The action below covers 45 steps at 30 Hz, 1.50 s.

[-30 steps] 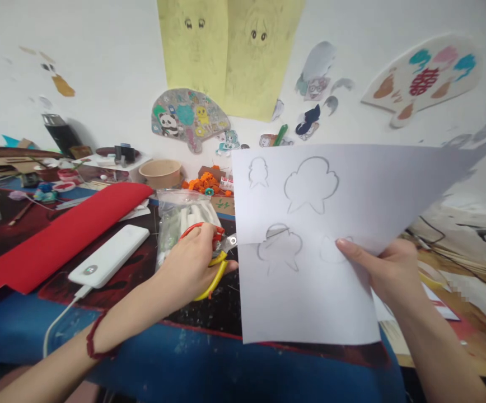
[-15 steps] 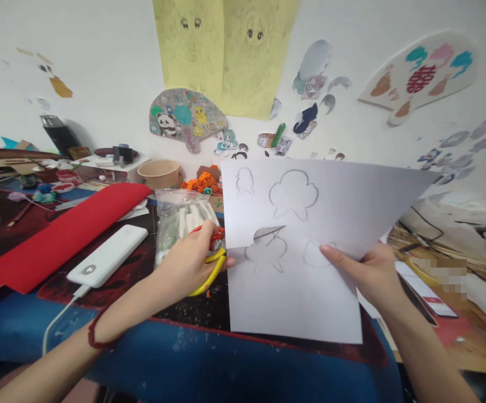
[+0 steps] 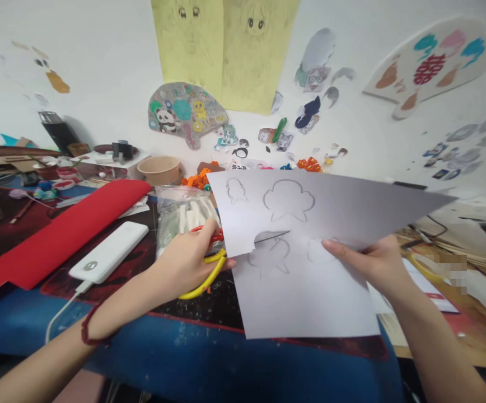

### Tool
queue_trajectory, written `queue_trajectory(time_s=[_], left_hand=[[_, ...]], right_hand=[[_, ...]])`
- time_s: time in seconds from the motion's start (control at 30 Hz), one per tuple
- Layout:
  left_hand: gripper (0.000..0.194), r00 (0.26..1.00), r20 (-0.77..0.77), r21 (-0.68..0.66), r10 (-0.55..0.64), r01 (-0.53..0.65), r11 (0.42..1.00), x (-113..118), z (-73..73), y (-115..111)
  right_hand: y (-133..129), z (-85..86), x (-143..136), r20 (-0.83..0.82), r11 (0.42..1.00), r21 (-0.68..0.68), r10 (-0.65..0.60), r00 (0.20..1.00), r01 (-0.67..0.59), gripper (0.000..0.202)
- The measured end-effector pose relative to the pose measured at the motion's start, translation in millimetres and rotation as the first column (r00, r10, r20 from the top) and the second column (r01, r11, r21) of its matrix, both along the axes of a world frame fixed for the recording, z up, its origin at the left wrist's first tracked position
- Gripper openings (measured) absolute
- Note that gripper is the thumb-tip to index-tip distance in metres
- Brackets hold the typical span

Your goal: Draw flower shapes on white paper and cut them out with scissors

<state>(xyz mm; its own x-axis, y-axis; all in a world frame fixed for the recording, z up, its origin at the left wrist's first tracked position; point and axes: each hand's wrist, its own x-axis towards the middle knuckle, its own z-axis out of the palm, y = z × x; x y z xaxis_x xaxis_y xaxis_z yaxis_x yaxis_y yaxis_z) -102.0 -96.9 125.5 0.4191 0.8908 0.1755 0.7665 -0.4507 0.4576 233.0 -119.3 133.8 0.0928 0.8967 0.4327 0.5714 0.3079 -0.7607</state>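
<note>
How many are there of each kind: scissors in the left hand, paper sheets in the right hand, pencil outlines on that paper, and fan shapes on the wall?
Scissors in left hand: 1
Paper sheet in right hand: 1
Pencil outlines on the paper: 4
Fan shapes on the wall: 2
Total: 8

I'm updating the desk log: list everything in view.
Paper: 1, white, right hand
Scissors: 1, red/yellow, left hand
Power bank: 1, white, table
Sheet: 1, red, left
Bag: 1, clear, behind scissors
Bowl: 1, tan, back
Flask: 1, black, back left
Posters: 2, yellow, wall
Fans: 2, grey/white, wall
Cutouts: many, mixed, wall
Clutter: uncounted, mixed, edges
Table: 1, blue, front
Left hand: 1, on scissors
Right hand: 1, on paper
</note>
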Motion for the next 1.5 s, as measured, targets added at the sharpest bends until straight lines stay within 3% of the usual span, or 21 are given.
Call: queue_trajectory(time_s=[0.17, 0.37, 0.57, 0.93, 1.1, 1.37, 1.5], left_hand=[[0.034, 0.999, 0.035, -0.049, -0.022, 0.023, 0.999, 0.1, -1.2, -4.4], [0.040, 0.989, 0.065, -0.096, -0.130, 0.136, 0.986, -2.2, -2.2, -5.7], [0.040, 0.993, -0.062, -0.099, -0.103, 0.096, 0.990, -1.4, -0.6, -7.3], [0.045, 0.993, -0.027, -0.117, -0.118, 0.114, 0.987, -2.5, -1.1, -8.1], [0.052, 0.992, -0.008, -0.122, -0.126, 0.124, 0.985, -2.6, -1.0, -8.2], [0.058, 0.986, -0.098, -0.075, -0.134, 0.127, 0.989, -2.1, -2.0, -5.8], [0.057, 0.983, -0.124, -0.065, -0.137, 0.130, 0.989, -3.0, -3.0, -5.4]], right_hand=[[0.7, 3.9, 0.5, -0.011, 1.000, -0.012, 0.004, 1.000, -0.004, 0.022], [-1.3, 9.2, -4.0, -0.022, 1.000, -0.005, -0.001, 1.000, 0.001, 0.022], [-4.8, 8.6, -3.3, -0.039, 0.998, -0.070, -0.012, 0.999, 0.009, 0.028], [-5.1, 7.0, 0.5, 0.045, 0.999, -0.014, 0.032, 0.999, -0.031, 0.027], [-7.7, 7.7, -2.0, 0.014, 0.998, -0.069, 0.014, 1.000, -0.013, 0.024], [-13.0, 11.4, -13.9, -0.085, 0.979, -0.169, -0.131, 0.988, 0.115, 0.031], [-17.4, 14.1, -22.1, -0.115, 0.976, -0.157, -0.168, 0.979, 0.149, 0.028]])
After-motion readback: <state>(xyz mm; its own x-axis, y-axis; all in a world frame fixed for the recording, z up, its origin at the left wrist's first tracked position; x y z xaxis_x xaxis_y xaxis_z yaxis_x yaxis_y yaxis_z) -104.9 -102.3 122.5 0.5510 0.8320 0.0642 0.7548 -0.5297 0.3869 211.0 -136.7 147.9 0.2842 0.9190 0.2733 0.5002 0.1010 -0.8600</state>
